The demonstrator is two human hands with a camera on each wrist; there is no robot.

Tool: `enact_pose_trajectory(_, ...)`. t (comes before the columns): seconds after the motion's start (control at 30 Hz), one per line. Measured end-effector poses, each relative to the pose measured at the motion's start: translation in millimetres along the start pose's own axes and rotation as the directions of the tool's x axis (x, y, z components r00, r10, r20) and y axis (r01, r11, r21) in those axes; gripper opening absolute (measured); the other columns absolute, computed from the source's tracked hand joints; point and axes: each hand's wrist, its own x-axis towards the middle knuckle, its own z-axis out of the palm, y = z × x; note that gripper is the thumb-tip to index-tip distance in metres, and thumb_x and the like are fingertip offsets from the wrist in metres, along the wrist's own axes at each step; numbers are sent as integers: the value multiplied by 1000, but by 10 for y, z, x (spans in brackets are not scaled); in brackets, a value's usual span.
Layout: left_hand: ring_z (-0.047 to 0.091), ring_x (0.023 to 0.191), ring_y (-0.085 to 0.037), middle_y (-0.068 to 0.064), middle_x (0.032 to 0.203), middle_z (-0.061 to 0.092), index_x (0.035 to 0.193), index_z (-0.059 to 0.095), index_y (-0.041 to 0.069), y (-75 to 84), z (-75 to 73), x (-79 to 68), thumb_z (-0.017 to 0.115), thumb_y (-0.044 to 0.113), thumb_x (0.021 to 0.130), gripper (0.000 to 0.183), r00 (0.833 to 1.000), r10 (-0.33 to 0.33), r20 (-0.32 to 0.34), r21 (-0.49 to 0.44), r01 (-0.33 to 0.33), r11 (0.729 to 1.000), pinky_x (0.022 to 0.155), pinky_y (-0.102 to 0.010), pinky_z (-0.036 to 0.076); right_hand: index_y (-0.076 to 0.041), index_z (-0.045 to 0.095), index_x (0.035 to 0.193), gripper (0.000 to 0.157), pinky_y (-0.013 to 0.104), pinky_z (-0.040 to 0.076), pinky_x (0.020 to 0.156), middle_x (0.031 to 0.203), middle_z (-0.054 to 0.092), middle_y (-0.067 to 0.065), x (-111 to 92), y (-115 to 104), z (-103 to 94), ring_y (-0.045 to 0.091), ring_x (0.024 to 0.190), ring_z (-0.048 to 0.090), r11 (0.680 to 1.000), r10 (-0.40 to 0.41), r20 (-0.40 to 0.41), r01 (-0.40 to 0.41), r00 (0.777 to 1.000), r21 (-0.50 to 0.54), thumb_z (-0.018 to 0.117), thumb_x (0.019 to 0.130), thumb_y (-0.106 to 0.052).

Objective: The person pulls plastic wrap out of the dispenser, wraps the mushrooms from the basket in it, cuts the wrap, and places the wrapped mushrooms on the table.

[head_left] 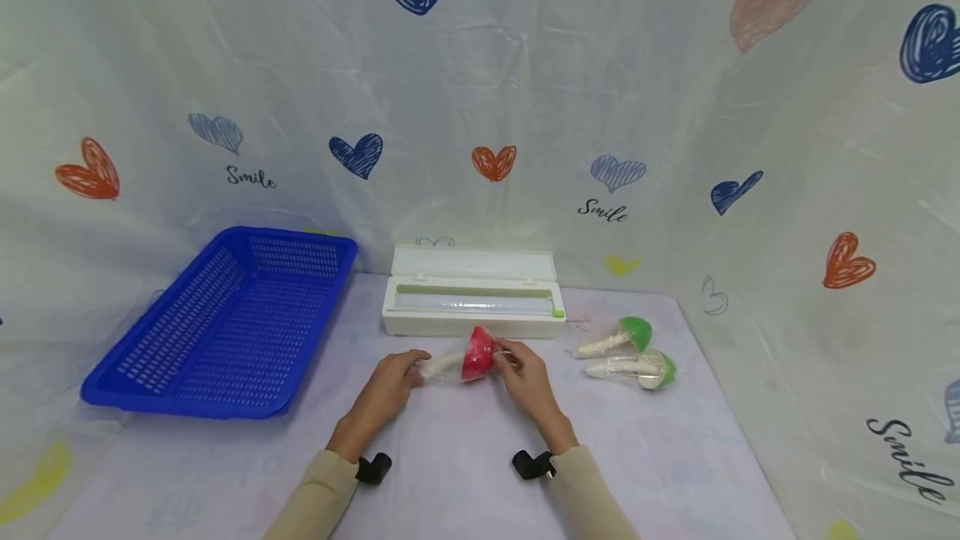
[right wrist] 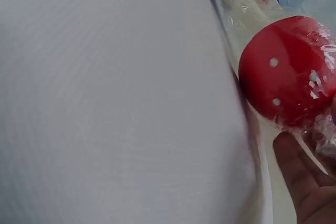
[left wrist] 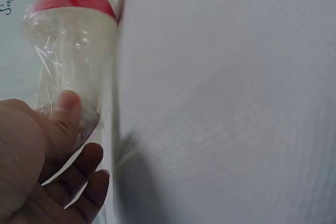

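A toy mushroom with a red cap [head_left: 477, 354] and a pale stem lies sideways between the two hands, wrapped in clear plastic film. My left hand [head_left: 390, 386] pinches the wrapped stem end; the left wrist view shows the thumb pressed on the film over the stem [left wrist: 73, 61]. On the cap side, my right hand [head_left: 528, 383] pinches gathered film just beyond the cap's top. White dots mark the red cap [right wrist: 286, 69] in the right wrist view, where the right fingertips are partly cut off by the frame edge.
Behind the hands stands a white cling film box [head_left: 472, 327], lid raised, with a roll inside. On the right lie two wrapped toy mushrooms, one with a green cap [head_left: 636, 332], the other showing its pale underside [head_left: 651, 371]. A blue plastic basket [head_left: 187, 405] sits at left.
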Motion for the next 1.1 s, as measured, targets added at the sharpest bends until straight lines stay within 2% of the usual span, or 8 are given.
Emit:
enact_pose_trajectory(0.17,68,103,-29,-11,108,76,115,77,3,-1,54,0,67,4,96,21,999,47,27,-8,-47,999,92,-49,55,-7,77,112,23,23,58,61,95,72,8,-1,-12,-4,13,73,67,996,93,-106,-91,990,25,71,99,-24)
enact_pose_trajectory(0.3,64,99,-24,-9,104,72,119,74,0,34,139,-7,66,6,98,23,992,73,99,-18,-72,997,88,-44,54,-6,76,100,17,24,53,50,87,70,11,-9,-1,-51,12,56,62,973,205,-142,-185,968,138,74,97,-23)
enact_pose_trajectory(0.43,53,98,-15,-7,110,62,132,67,-1,74,188,-12,73,11,95,40,978,99,185,-33,-95,995,83,-33,49,-3,77,99,14,25,53,49,83,69,12,-14,7,-126,14,52,63,961,237,-120,-214,964,175,73,97,-17)
enact_pose_trajectory(0.53,51,99,-13,-6,113,58,138,62,-2,103,191,-18,78,9,89,52,973,75,219,-36,-68,997,84,-30,48,-2,77,104,13,24,57,56,92,71,14,-33,-5,-170,11,60,68,970,207,-87,-193,974,146,71,97,-11)
enact_pose_trajectory(0.63,57,98,-16,-7,112,61,133,66,-2,122,177,-26,81,2,84,51,985,27,173,-34,-21,999,84,-33,53,-2,76,109,16,23,59,64,104,71,15,-56,-23,-202,13,73,71,974,182,-33,-176,983,140,70,95,-4)
enact_pose_trajectory(0.8,61,99,-23,-10,109,66,114,78,3,134,179,-26,84,4,82,32,999,-38,-11,-12,38,999,82,-38,54,-2,73,113,20,22,59,69,111,70,16,-99,-26,-243,18,81,73,975,178,33,-181,983,130,72,93,-1)
enact_pose_trajectory(0.93,57,89,-17,-7,99,66,114,79,5,179,222,-7,82,6,85,30,998,-54,-26,-7,53,999,74,-30,50,-4,74,103,14,22,58,66,102,74,13,-143,6,-286,13,77,71,975,191,-5,-189,982,114,78,90,-2)
enact_pose_trajectory(1.1,57,75,-11,-4,87,71,110,77,-1,321,319,47,79,7,89,22,1000,-4,-15,-78,3,997,64,-23,50,-3,73,95,10,23,58,64,93,74,13,-219,72,-433,9,74,68,975,189,-97,-175,977,137,79,87,-1)
